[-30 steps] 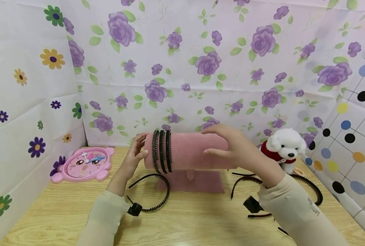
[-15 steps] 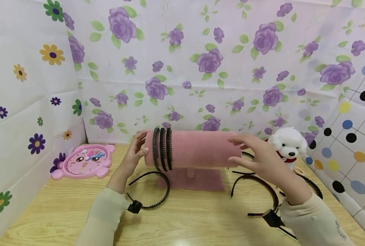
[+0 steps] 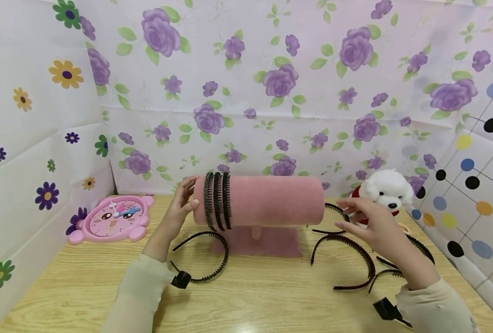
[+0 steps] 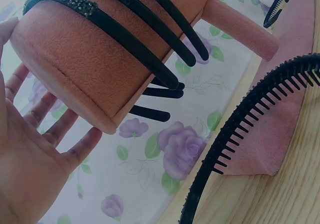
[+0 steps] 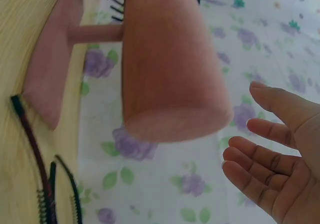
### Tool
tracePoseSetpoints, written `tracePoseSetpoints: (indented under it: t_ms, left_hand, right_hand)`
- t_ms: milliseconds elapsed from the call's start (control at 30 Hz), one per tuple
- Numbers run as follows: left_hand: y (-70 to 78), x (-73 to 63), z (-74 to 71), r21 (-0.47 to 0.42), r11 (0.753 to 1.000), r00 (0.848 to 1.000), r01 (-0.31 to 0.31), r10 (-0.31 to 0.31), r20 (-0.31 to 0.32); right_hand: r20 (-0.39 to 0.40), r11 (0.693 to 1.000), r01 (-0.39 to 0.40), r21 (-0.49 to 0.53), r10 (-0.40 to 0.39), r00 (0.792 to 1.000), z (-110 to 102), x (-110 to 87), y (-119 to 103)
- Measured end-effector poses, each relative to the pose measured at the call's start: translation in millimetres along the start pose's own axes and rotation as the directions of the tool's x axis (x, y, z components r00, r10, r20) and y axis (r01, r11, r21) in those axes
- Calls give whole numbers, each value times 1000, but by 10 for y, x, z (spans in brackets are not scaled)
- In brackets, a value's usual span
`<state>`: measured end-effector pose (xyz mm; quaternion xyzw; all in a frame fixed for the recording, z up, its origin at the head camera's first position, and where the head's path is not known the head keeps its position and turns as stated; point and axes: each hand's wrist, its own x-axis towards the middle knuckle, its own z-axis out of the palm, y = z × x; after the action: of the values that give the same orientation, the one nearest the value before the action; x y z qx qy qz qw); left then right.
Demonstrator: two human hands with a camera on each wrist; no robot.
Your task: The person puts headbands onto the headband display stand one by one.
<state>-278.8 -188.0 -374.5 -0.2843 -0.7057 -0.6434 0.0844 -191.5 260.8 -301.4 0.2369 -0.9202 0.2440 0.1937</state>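
Observation:
A pink padded headband stand [image 3: 277,201] lies level on its post, with black toothed headbands [image 3: 218,201] round its left part. My left hand [image 3: 179,210] rests on the stand's left end. In the left wrist view its fingers [image 4: 82,146] are spread and fairly straight, tips touching the rim of the end. My right hand [image 3: 373,224] hangs in the air beyond the stand's right end, apart from it. Nothing is between its loosely bent fingers in the right wrist view. A dark reddish headband [image 3: 368,263] lies on the table near it.
A black headband [image 3: 225,256] lies before the stand's base [image 3: 271,243]. More headbands [image 3: 421,247] lie at the right, near a white toy dog [image 3: 389,187]. A pink clock [image 3: 115,219] stands at the left. Flowered sheets [image 3: 250,92] border the wooden table [image 3: 250,296].
My right hand has moved right and slightly down, from the stand's front to beyond its right end. The left hand has stayed at the left end.

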Motion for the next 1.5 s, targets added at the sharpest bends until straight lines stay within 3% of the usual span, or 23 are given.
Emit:
tracePoseSetpoints:
  t_ms: [133, 367, 533, 767, 1000, 1500]
  left_hand:
    - [-4, -10, -18, 4, 1000, 1000, -7, 7, 0]
    - [-1, -31, -31, 7, 1000, 1000, -9, 9, 0]
    - [2, -34, -18, 7, 1000, 1000, -6, 6, 2]
    - [10, -17, -6, 6, 1000, 1000, -5, 5, 1]
    - [6, -2, -2, 1, 1000, 1000, -16, 16, 2]
    - [16, 10, 22, -15, 1000, 1000, -18, 18, -3]
  right_hand:
    - [73, 996, -85, 4, 85, 994, 35, -60, 177]
    - [148, 990, -140, 2, 138, 979, 164, -152, 495]
    - [216, 981, -196, 11, 189, 958, 263, -236, 728]
    - [230, 975, -222, -18, 221, 948, 359, -356, 985]
    - [255, 960, -266, -82, 278, 926, 423, -458, 1141]
    - [312, 950, -275, -148, 309, 898, 489, -525, 1266]
